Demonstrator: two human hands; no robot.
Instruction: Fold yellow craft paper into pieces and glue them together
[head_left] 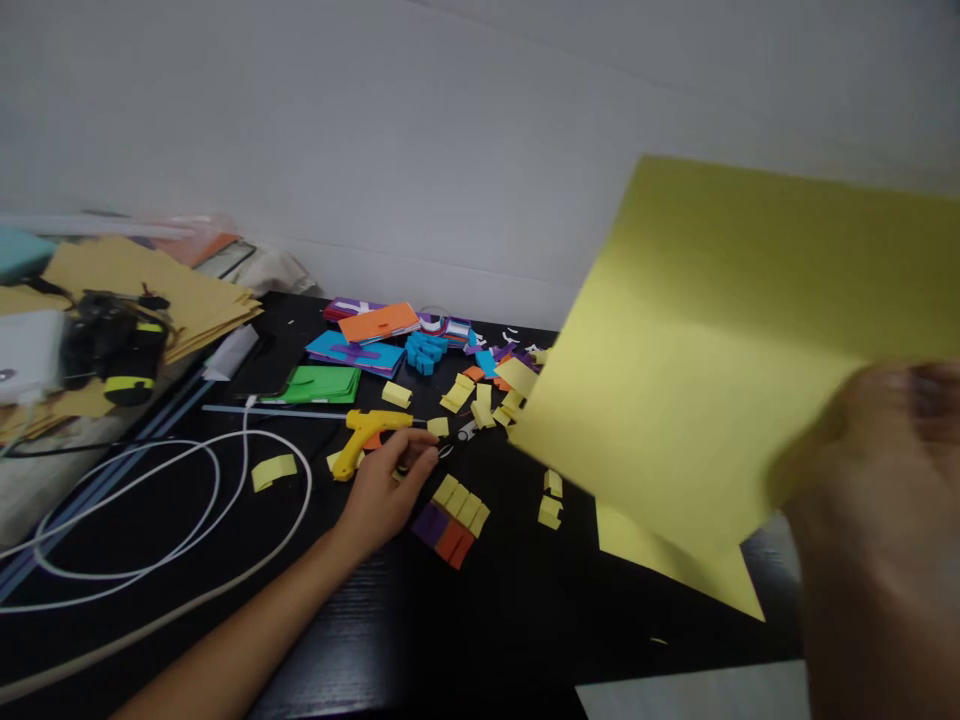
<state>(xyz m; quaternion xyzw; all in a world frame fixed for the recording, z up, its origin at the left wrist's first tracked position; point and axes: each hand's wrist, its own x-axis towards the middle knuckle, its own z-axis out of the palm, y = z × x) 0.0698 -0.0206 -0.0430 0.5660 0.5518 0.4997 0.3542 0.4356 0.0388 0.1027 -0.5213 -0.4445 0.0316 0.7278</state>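
Note:
My right hand (877,520) is blurred and close to the camera at the right edge, gripping a large yellow sheet (720,350) lifted above the black table (480,620). My left hand (386,485) reaches across the table, its fingers curled on the dark handles of a pair of scissors (450,445). A yellow glue gun (364,435) lies just left of that hand. Right of the hand sits a strip of small yellow, purple and orange folded pieces (454,518).
Scattered yellow paper bits (469,392), blue pieces (424,352), and green, blue and orange foam sheets (356,350) lie at the back. A white cable (187,510) loops on the left. Tan sheets (150,285) and a black-and-yellow tool (124,345) sit far left.

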